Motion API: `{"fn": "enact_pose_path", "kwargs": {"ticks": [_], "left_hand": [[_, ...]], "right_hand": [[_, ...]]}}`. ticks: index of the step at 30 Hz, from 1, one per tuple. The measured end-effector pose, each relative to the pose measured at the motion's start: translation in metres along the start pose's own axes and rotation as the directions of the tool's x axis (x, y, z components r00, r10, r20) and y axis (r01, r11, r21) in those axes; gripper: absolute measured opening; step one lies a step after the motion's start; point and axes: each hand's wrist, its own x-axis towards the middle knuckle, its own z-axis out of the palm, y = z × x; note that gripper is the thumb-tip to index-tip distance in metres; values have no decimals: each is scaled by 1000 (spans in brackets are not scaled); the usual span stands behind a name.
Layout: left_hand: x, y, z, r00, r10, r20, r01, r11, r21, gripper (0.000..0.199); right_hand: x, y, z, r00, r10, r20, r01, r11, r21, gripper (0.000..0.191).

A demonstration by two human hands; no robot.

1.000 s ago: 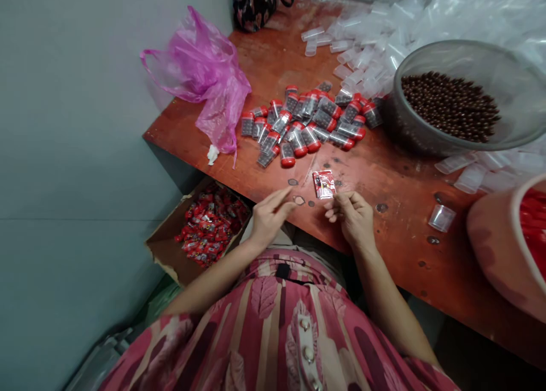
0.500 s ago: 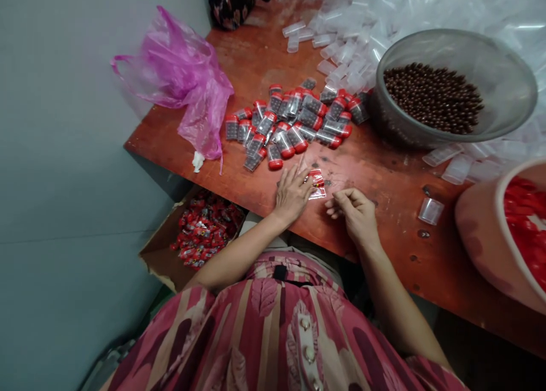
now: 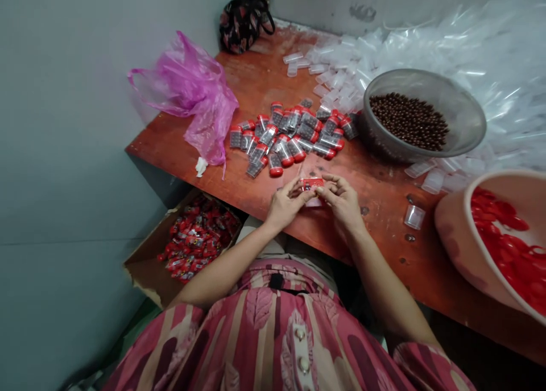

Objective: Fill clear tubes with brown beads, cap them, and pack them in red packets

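Between my two hands is a small red printed plastic sleeve (image 3: 312, 183), held up just above the table's front edge. My left hand (image 3: 285, 203) pinches its left end with thumb and fingers. At the other end, my right hand (image 3: 342, 202) grips it, thumb on the near side. A pale, clear piece shows beneath the sleeve, too small to make out. Just beyond my hands lies a pile of clear containers (image 3: 294, 138) with red caps, filled with dark balls.
A grey bowl (image 3: 381, 144) holds brown balls (image 3: 409, 121), with many clear containers (image 3: 336, 81) heaped behind. One clear container (image 3: 414, 216) lies near a pink tub (image 3: 454, 249) of red caps (image 3: 507, 254). Left are a pink plastic bag (image 3: 196, 90) and a cardboard box (image 3: 143, 266) of red-wrapped pieces.
The sleeve lay flat under my left hand and is now lifted between both hands. My right hand has moved left to grip it. The camera view has tilted up slightly.
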Motion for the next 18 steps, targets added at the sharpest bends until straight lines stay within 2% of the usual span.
{"fn": "enact_pose_path", "kwargs": {"ticks": [3, 5, 6, 7, 9, 11, 13, 15, 17, 18], "left_hand": [[2, 4, -4, 963, -242, 119, 266, 923, -277, 37], [3, 5, -6, 937, -331, 111, 347, 848, -400, 38], [3, 6, -7, 927, -363, 99, 368, 819, -440, 39], [4, 6, -7, 919, -385, 87, 379, 800, -465, 40], [3, 7, -9, 910, -409, 67, 387, 780, -491, 40], [3, 8, -11, 904, -425, 52, 391, 769, -506, 40], [4, 9, -12, 894, -447, 39, 399, 754, -522, 39], [5, 11, -15, 879, -476, 34, 414, 727, -548, 37], [6, 12, -18, 860, -509, 47, 439, 689, -576, 33], [7, 13, -20, 850, -524, 53, 450, 671, -589, 31]], "right_hand": [[7, -8, 2, 992, 51, 113, -39, 994, -104, 42], [18, -14, -2, 995, 27, 99, 1, 962, -274, 37], [27, -17, -5, 998, -32, 51, 50, 919, -392, 35], [37, -21, -8, 992, -124, -5, 103, 846, -523, 33], [61, -28, -16, 943, -328, -64, 162, 617, -770, 31], [88, -33, -22, 907, -420, -18, 160, 384, -909, 32], [112, -36, -24, 910, -401, 101, 194, 199, -961, 37], [130, -37, -23, 913, -324, 248, 277, 46, -960, 37], [137, -36, -25, 891, -249, 380, 381, -48, -923, 37], [137, -35, -27, 871, -229, 435, 432, -66, -899, 38]]}}
